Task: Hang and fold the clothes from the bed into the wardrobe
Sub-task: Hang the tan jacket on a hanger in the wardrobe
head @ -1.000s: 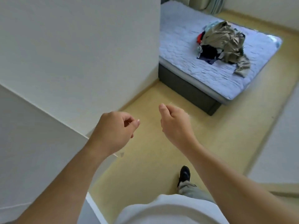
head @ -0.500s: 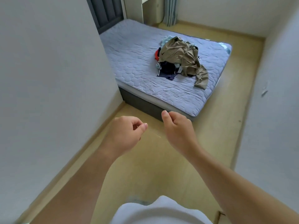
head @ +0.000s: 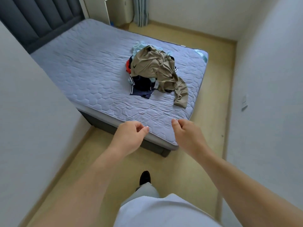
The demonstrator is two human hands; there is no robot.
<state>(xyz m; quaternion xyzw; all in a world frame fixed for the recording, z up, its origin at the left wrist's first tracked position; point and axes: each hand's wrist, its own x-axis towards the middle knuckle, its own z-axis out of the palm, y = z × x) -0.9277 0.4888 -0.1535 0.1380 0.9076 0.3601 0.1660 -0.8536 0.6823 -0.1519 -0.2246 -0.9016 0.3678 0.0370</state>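
Note:
A heap of clothes lies on the bed [head: 91,74], toward its right side. On top is a tan long-sleeved shirt [head: 155,68], with a dark navy garment [head: 141,88] under it, a red piece [head: 127,68] at the left and a light blue piece [head: 137,46] at the back. My left hand [head: 131,135] and my right hand [head: 186,135] are held out in front of me over the bed's near corner, short of the heap. Both have loosely curled fingers and hold nothing. The wardrobe is out of view.
A white wall [head: 32,120] runs along my left, another wall [head: 268,95] on my right, with a narrow strip of yellowish floor [head: 180,174] between. A dark padded headboard [head: 41,18] stands at the bed's far left. Curtains [head: 141,12] hang at the back.
I have turned and walked toward the bed, which now fills the middle of the view. Both hands stay raised in front of me, empty, now over the bed's near corner.

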